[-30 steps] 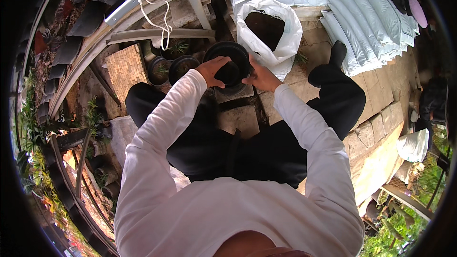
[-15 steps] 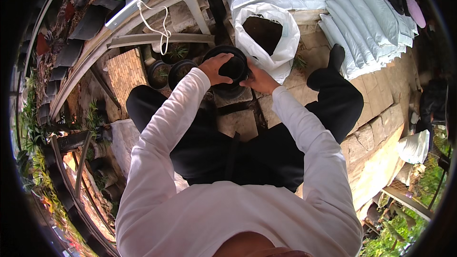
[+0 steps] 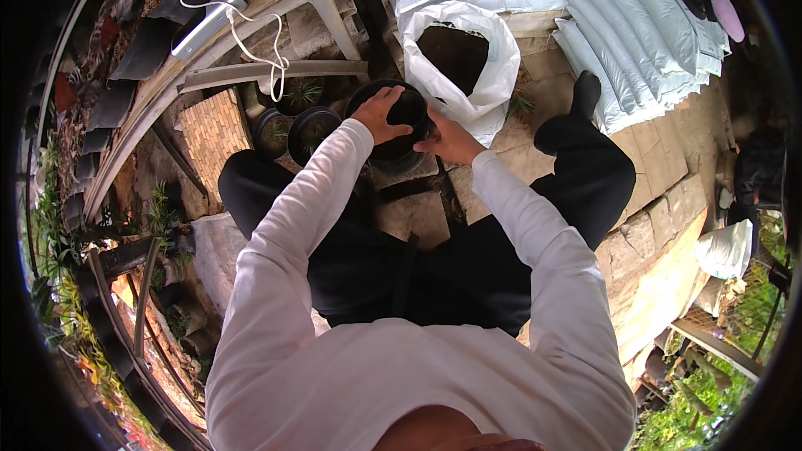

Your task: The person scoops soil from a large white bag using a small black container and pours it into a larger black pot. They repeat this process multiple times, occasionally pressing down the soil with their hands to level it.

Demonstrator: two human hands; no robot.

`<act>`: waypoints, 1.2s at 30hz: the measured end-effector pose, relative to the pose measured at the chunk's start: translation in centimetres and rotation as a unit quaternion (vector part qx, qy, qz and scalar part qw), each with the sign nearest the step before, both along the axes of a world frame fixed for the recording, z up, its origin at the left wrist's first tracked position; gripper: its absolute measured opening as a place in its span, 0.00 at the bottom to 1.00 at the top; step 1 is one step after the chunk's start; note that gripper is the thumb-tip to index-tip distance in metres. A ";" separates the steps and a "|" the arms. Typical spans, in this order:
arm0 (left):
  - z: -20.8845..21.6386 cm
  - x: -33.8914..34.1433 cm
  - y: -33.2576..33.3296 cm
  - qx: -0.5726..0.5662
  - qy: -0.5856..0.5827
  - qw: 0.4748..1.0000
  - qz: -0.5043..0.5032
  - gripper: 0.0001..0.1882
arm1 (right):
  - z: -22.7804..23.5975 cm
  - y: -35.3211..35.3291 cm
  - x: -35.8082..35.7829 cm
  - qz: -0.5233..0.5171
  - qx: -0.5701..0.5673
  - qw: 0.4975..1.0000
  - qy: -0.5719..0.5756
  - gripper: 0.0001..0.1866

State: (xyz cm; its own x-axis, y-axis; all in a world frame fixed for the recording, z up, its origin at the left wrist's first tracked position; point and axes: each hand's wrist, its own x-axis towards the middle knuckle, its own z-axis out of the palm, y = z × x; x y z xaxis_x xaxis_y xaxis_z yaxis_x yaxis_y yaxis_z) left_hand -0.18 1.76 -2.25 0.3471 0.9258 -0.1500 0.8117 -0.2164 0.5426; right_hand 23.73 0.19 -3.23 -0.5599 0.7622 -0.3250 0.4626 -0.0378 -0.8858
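Barely shifting since before, I'm gripping the black pot (image 3: 401,117) just beside the open soil bag (image 3: 459,58), left hand (image 3: 380,114) and right hand (image 3: 449,140) clasping its rim; I'm keeping it level.

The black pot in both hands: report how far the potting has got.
Looks done: two small black pots on the left each hold a small green plant, and the white bag stands open showing dark soil. In hand: the left hand and right hand grip the rim of the black pot. Left: I see no plant in that pot; whether it has soil, I cannot tell.
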 end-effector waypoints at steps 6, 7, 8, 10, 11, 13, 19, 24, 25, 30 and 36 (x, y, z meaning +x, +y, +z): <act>-0.4 -0.6 0.8 0.057 0.069 0.996 0.012 0.52 | 0.0 0.1 -0.1 0.009 -0.054 0.997 -0.046 0.58; -0.3 -0.6 1.1 0.076 0.080 0.994 0.014 0.51 | -0.7 0.1 -0.1 0.007 -0.029 0.999 -0.017 0.58; 0.5 -0.3 1.3 0.071 0.100 0.992 0.017 0.51 | -1.4 0.0 0.1 0.004 -0.004 1.000 0.011 0.58; 2.2 -0.4 1.6 0.061 0.142 0.988 0.026 0.50 | -2.0 0.2 0.5 0.001 0.012 1.000 0.017 0.58; 2.3 -1.1 1.2 0.059 0.149 0.987 0.032 0.49 | -0.4 0.0 0.1 0.005 0.000 1.000 -0.002 0.57; 2.4 -2.1 0.8 0.057 0.160 0.985 0.041 0.48 | 0.7 -0.3 -0.2 0.010 -0.014 1.000 -0.001 0.55; 2.3 -3.1 -0.2 0.105 0.127 0.985 0.043 0.49 | 3.3 -0.9 -0.7 -0.002 -0.057 0.998 0.022 0.52; 2.1 -0.4 -1.0 0.054 0.108 0.993 0.008 0.50 | -1.2 -0.1 0.2 -0.003 -0.019 0.999 0.045 0.55; 2.4 -0.1 -0.7 0.039 0.104 0.994 0.010 0.50 | -1.4 0.0 0.2 0.002 -0.016 0.999 0.047 0.56; 1.4 0.3 -2.6 0.054 0.109 0.992 0.017 0.51 | 0.0 -0.1 -0.5 0.018 -0.010 0.999 -0.043 0.59; 2.2 -3.0 -1.4 0.100 0.149 0.983 0.026 0.48 | 0.1 -0.2 -0.5 0.011 -0.042 0.999 -0.007 0.60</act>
State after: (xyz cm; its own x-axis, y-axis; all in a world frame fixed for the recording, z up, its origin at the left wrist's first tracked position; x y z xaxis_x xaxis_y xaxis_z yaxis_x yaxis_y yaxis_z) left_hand -3.20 0.37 -0.04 0.2663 0.9626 -0.0504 0.9410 -0.2483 0.2300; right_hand 23.27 0.01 -3.13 -0.5709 0.7196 -0.3953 0.4762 -0.1020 -0.8734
